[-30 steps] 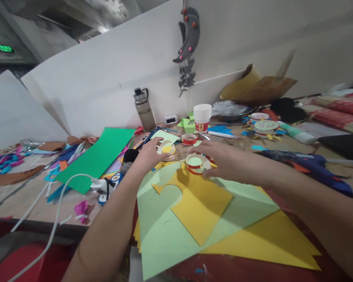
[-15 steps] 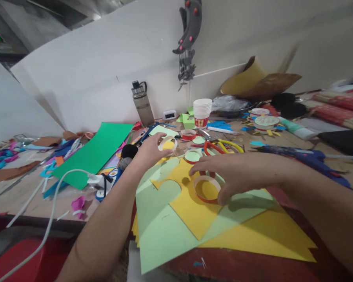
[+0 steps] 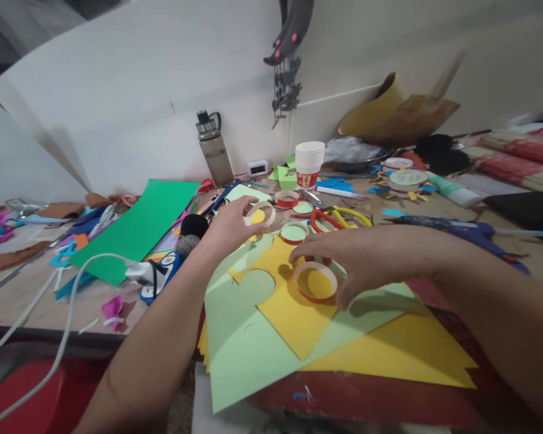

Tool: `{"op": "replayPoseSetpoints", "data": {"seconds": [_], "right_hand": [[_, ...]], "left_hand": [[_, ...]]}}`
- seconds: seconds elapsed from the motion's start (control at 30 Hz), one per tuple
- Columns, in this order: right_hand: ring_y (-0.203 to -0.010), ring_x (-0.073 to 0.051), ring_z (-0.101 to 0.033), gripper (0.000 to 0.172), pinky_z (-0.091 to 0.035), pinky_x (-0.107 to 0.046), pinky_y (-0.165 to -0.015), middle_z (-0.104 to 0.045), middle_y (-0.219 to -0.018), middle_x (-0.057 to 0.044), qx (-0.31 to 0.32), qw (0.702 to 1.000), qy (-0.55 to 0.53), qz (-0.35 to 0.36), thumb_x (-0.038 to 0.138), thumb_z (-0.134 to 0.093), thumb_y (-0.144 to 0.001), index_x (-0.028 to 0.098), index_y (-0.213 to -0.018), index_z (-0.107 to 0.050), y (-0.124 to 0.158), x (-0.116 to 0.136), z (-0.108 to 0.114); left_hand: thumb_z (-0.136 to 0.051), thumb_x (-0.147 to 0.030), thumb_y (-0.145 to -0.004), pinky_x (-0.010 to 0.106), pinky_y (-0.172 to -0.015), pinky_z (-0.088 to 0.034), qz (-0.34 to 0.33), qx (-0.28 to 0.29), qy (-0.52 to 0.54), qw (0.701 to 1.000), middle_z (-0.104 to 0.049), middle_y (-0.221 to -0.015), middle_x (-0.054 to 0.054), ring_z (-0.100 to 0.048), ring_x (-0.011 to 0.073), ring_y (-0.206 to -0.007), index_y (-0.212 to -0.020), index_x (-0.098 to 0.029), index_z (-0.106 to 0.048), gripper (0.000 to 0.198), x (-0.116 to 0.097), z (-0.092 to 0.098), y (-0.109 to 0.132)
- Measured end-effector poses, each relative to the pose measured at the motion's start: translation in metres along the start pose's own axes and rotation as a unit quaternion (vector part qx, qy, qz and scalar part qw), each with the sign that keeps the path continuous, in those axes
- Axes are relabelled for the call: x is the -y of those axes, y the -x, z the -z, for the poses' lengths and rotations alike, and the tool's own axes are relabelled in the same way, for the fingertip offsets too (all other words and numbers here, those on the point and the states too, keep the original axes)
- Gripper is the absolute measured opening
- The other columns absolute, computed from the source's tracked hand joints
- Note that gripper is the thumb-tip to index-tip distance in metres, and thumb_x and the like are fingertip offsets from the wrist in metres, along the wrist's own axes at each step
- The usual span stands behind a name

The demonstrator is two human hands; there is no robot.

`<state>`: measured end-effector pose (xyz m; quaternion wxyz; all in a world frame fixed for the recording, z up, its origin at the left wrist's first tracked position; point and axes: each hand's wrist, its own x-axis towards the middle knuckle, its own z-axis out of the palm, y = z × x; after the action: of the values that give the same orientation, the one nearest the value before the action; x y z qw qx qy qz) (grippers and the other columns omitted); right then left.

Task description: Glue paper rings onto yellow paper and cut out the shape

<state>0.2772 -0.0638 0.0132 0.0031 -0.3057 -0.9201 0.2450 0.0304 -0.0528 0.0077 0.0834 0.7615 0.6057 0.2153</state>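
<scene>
My left hand [image 3: 235, 224] is closed on a pale paper ring [image 3: 271, 216], fingertips at its far rim and thumb at its near side. My right hand [image 3: 344, 259] arches over a second paper ring with a red outer band [image 3: 317, 296], its thumb and fingers spread at either side. That ring rests on a yellow paper sheet [image 3: 294, 325] with a curved cut-out. Beneath lies a pale green sheet [image 3: 235, 361]. Just beyond the right hand is a ring with a pale green disc inside [image 3: 294, 232]; another red-banded ring [image 3: 287, 199] stands farther back.
Red-handled [image 3: 321, 222] and yellow-handled tools [image 3: 353, 217] lie behind my right hand. A blue glue gun [image 3: 470, 232] is at right. Stacked paper cups [image 3: 309, 163] and a bottle [image 3: 215, 150] stand at the back. Left are green paper [image 3: 140, 229] and a power strip [image 3: 165, 274] with a white cable.
The whole view has shifted slightly, so the table appears a little higher and farther left. Both hands keep nearly the same pose; a small gap now shows between the right thumb and the ring.
</scene>
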Motion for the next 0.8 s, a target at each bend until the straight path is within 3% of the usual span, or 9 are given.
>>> {"op": "replayPoseSetpoints", "data": {"seconds": [0.13, 0.33, 0.43, 0.53, 0.57, 0.67, 0.8], "right_hand": [[-0.109, -0.032, -0.062, 0.081, -0.05, -0.038, -0.083, -0.064, -0.127, -0.005, 0.052, 0.998, -0.008, -0.026, 0.044, -0.08, -0.055, 0.03, -0.132, -0.057, -0.001, 0.001, 0.003], [-0.101, -0.029, -0.064, 0.06, -0.05, -0.035, -0.075, -0.067, -0.12, -0.004, 0.06, 0.998, -0.003, -0.014, 0.032, -0.073, -0.061, 0.031, -0.12, -0.065, -0.002, 0.006, 0.003], [-0.1, -0.029, -0.064, 0.061, -0.049, -0.035, -0.075, -0.067, -0.119, -0.004, 0.062, 0.998, -0.012, -0.013, 0.035, -0.074, -0.06, 0.031, -0.12, -0.065, -0.003, 0.005, 0.003], [-0.101, -0.029, -0.062, 0.063, -0.048, -0.035, -0.078, -0.066, -0.118, -0.004, 0.078, 0.997, -0.024, -0.007, 0.039, -0.077, -0.058, 0.029, -0.119, -0.064, -0.004, 0.003, 0.003], [-0.101, -0.029, -0.062, 0.063, -0.048, -0.035, -0.078, -0.066, -0.117, -0.004, 0.083, 0.996, -0.024, -0.005, 0.041, -0.078, -0.058, 0.028, -0.118, -0.064, -0.004, 0.002, 0.004], [-0.1, -0.029, -0.061, 0.065, -0.047, -0.035, -0.078, -0.066, -0.114, -0.003, 0.082, 0.996, -0.019, -0.005, 0.046, -0.079, -0.058, 0.028, -0.118, -0.063, -0.004, 0.001, 0.004], [-0.103, -0.03, -0.061, 0.068, -0.047, -0.034, -0.078, -0.065, -0.119, -0.004, 0.072, 0.997, -0.017, -0.019, 0.046, -0.078, -0.059, 0.031, -0.124, -0.061, -0.003, 0.0, 0.002]], "left_hand": [[-0.072, -0.046, -0.074, 0.033, -0.079, -0.05, -0.002, 0.006, -0.001, 1.0, -0.067, -0.116, 0.008, -0.062, 0.0226, -0.099, -0.124, -0.02, -0.059, 0.058, -0.001, -0.002, 0.0], [-0.068, -0.043, -0.078, 0.032, -0.079, -0.05, -0.014, 0.031, 0.001, 0.999, -0.068, -0.115, 0.008, -0.062, 0.0223, -0.099, -0.118, -0.019, -0.062, 0.047, -0.003, 0.001, 0.002], [-0.069, -0.048, -0.076, 0.032, -0.082, -0.049, -0.048, 0.118, -0.008, 0.992, -0.067, -0.117, 0.006, -0.063, 0.0215, -0.098, -0.118, -0.021, -0.064, 0.05, -0.003, 0.018, 0.006], [-0.071, -0.053, -0.073, 0.029, -0.085, -0.048, -0.117, 0.245, 0.009, 0.962, -0.067, -0.12, 0.004, -0.062, 0.0205, -0.103, -0.122, -0.025, -0.062, 0.057, -0.004, 0.038, 0.01], [-0.071, -0.054, -0.074, 0.029, -0.086, -0.047, -0.128, 0.26, 0.018, 0.957, -0.066, -0.122, 0.003, -0.062, 0.0202, -0.105, -0.123, -0.026, -0.062, 0.057, -0.005, 0.042, 0.011], [-0.07, -0.055, -0.074, 0.028, -0.083, -0.048, -0.116, 0.233, 0.016, 0.965, -0.068, -0.117, 0.003, -0.063, 0.0198, -0.101, -0.122, -0.026, -0.062, 0.057, -0.004, 0.048, 0.012], [-0.071, -0.054, -0.072, 0.028, -0.076, -0.049, -0.055, 0.173, 0.003, 0.983, -0.07, -0.11, 0.003, -0.065, 0.0193, -0.092, -0.121, -0.026, -0.063, 0.057, 0.004, 0.04, 0.008]]}}
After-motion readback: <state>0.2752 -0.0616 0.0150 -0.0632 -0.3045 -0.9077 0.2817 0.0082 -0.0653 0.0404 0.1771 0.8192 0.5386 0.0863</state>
